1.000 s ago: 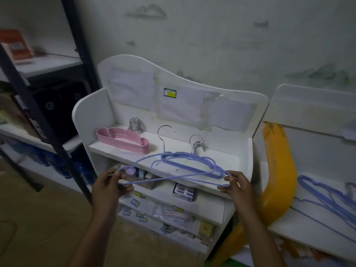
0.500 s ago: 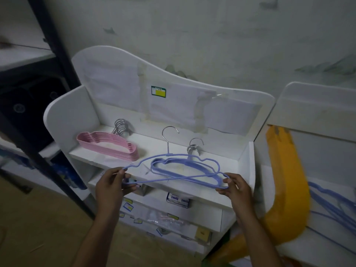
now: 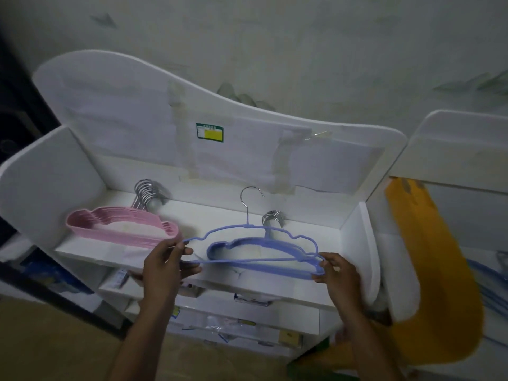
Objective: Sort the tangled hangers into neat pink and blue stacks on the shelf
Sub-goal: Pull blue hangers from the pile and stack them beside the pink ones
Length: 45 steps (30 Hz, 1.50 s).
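— Both hands, left hand (image 3: 167,259) and right hand (image 3: 334,270), pinch the ends of a blue hanger (image 3: 248,229) above the blue stack (image 3: 261,255), right of the pink stack (image 3: 123,225).
— Line up its hook (image 3: 248,196) with the others, then lower it flat on the shelf (image 3: 214,215).

Dim rm, stained wall (image 3: 302,37), tan floor (image 3: 55,339)

One head-worn view — looking forward and down, close over the white shelf (image 3: 225,215).
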Motion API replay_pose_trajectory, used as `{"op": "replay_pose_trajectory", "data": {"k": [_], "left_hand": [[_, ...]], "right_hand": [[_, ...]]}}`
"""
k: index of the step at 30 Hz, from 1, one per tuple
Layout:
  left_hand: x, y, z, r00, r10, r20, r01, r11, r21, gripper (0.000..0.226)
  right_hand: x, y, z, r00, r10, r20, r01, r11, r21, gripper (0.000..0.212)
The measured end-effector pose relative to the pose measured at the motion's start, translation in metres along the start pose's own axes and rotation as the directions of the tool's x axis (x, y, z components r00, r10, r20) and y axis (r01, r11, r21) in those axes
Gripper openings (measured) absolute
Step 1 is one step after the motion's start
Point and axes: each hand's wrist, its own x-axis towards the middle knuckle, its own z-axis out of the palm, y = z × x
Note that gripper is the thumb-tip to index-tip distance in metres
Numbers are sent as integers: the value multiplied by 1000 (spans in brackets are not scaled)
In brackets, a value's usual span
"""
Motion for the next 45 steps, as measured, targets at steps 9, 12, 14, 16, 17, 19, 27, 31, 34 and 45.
{"op": "replay_pose_trajectory", "data": {"k": [9,12,14,16,17,19,27,31,34,45], "left_hand": [[48,-13,12,990,-68,125,63,997,42,16],[58,-15,15,983,-76,166,68,996,55,15],[64,-20,17,978,-83,193,70,995,72,14],[69,-27,20,970,-100,221,78,992,103,15],[70,-30,22,967,-107,233,83,990,111,14],[70,-35,27,963,-119,244,95,990,108,14],[64,-55,38,955,-152,254,108,978,181,14],[71,-62,33,955,50,292,-199,839,506,16],[74,-61,30,926,198,321,-373,601,707,8],[84,-59,41,908,141,395,-414,450,791,26]], "right_hand": [[3,-5,4,989,-131,-71,81,871,-485,22],[5,-8,4,993,-90,-80,38,867,-498,25],[7,-10,3,994,-71,-82,21,866,-499,26],[8,-12,1,995,-47,-85,0,872,-489,27],[8,-13,1,996,-25,-86,-19,881,-473,28],[9,-14,2,996,37,-86,-68,913,-401,30],[11,-20,8,993,61,-100,-95,918,-385,27],[8,-22,7,998,35,-54,-56,892,-449,22],[6,-20,6,999,24,-48,-44,882,-469,22],[6,-28,11,995,-102,19,76,589,-804,8]]}}
